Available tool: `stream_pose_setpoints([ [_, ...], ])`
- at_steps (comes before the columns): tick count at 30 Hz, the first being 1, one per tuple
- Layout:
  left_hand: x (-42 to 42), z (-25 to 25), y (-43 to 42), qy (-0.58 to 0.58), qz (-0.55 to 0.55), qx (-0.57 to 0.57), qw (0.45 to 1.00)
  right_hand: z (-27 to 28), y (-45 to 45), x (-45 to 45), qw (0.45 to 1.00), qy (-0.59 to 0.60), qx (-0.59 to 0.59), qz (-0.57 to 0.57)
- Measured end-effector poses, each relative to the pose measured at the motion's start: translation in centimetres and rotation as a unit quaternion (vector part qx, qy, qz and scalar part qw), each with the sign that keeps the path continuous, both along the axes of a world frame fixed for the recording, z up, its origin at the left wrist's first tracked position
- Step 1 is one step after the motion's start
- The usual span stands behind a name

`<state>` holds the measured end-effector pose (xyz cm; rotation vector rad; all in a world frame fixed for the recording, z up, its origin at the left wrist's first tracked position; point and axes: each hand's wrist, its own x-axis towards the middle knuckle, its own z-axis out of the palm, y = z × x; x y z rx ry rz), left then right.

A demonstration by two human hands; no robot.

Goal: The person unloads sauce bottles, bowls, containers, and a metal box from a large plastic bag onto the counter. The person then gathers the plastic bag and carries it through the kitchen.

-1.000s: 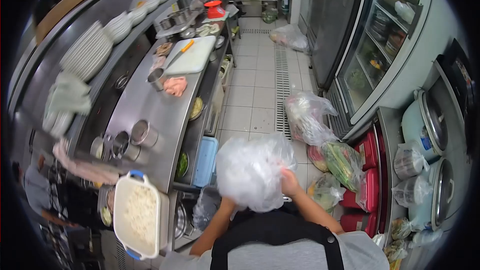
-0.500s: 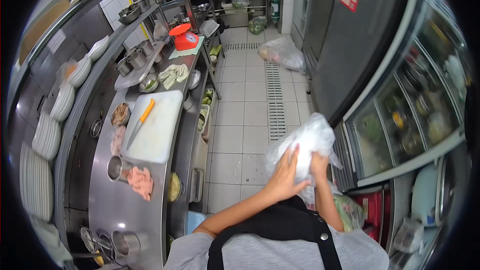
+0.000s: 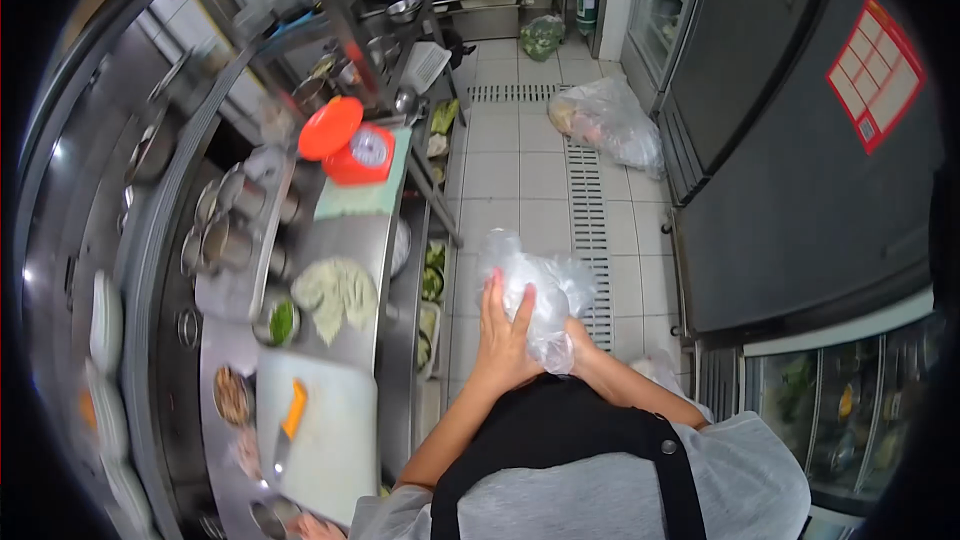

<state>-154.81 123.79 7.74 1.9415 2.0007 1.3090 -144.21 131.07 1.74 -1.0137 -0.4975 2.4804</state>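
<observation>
In front of my black apron I hold a crumpled clear plastic bag (image 3: 545,285) with something white inside that I cannot make out. My left hand (image 3: 506,335) presses on its left side with the fingers spread over the plastic. On the lower right, my right hand (image 3: 580,342) grips the bag, its fingers partly hidden behind it. To my left, the steel counter carries a white cutting board (image 3: 330,430) with an orange-handled knife (image 3: 292,415) lying on it.
A red kitchen scale (image 3: 358,155) stands on the counter beyond a pale cloth (image 3: 338,295) and a bowl of chopped greens (image 3: 282,322). Ahead on the tiled floor lies a large filled plastic bag (image 3: 610,125), near the drain grate (image 3: 588,225). Dark fridges (image 3: 810,190) line the right.
My view has moved forward along the aisle, so the scale and floor bag look nearer. The bag in my hands has turned and swung left, away from the glass-door fridge.
</observation>
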Motion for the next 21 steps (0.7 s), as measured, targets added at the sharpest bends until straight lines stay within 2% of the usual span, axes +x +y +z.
stream_pose_setpoints([
  [1,-2.4,1.4,3.3,0.033,-0.037,-0.033,0.998,-0.3,2.0,-1.3,1.0,0.0,-0.003,-0.009],
  [2,-4.4,2.7,6.6,0.064,-0.073,-0.066,0.993,-0.8,4.2,-2.0,0.997,-0.009,0.057,0.051],
  [3,-5.6,4.2,10.0,0.018,-0.1,-0.074,0.992,-1.1,6.4,-2.4,0.987,-0.021,0.114,0.112],
  [4,-6.9,4.3,13.3,0.013,-0.107,-0.082,0.991,-1.5,8.5,-2.8,0.989,-0.026,0.105,0.106],
  [6,-9.9,3.1,20.6,-0.011,-0.226,-0.153,0.962,-2.3,14.3,-4.0,0.976,-0.106,0.153,0.115],
  [7,-11.2,2.1,24.2,-0.002,-0.228,-0.131,0.965,-2.7,17.5,-4.0,0.976,-0.105,0.156,0.11],
  [9,-14.0,-0.1,32.4,-0.004,-0.239,-0.139,0.961,-3.3,23.5,-3.8,0.997,-0.032,0.015,0.064],
  [10,-15.4,-1.1,36.7,-0.01,-0.246,-0.148,0.958,-2.4,26.4,-4.5,0.997,-0.03,0.016,0.063],
  [12,-18.7,-2.1,45.7,0.001,-0.239,-0.125,0.963,0.2,32.7,-5.8,0.994,0.105,-0.031,0.018],
  [13,-20.6,-2.4,50.0,0.03,-0.201,-0.088,0.975,-1.5,35.8,-5.9,0.994,0.107,-0.029,0.017],
  [14,-22.5,-2.4,54.8,0.06,-0.163,-0.048,0.984,-4.2,38.7,-5.4,0.998,-0.041,0.036,-0.033],
  [15,-24.8,-2.7,59.1,0.063,-0.132,-0.041,0.988,-7.0,40.7,-4.7,0.974,-0.19,0.092,-0.084],
  [16,-27.4,-2.8,63.4,0.066,-0.099,-0.031,0.992,-9.3,42.8,-4.3,0.92,-0.35,0.161,-0.076],
  [17,-30.0,-2.6,67.3,0.089,-0.069,-0.038,0.993,-12.8,45.1,-3.0,0.87,-0.452,0.192,-0.054],
  [18,-32.8,-2.3,71.2,0.113,-0.039,-0.04,0.992,-16.7,46.8,-1.3,0.779,-0.573,0.254,-0.017],
  [19,-35.4,-1.9,74.8,0.131,-0.017,-0.045,0.99,-15.7,48.6,-1.3,0.72,-0.644,0.255,0.042],
  [21,-41.2,-1.7,81.4,0.187,0.017,-0.061,0.98,-17.4,51.7,-0.7,0.7,-0.673,0.238,0.023],
])
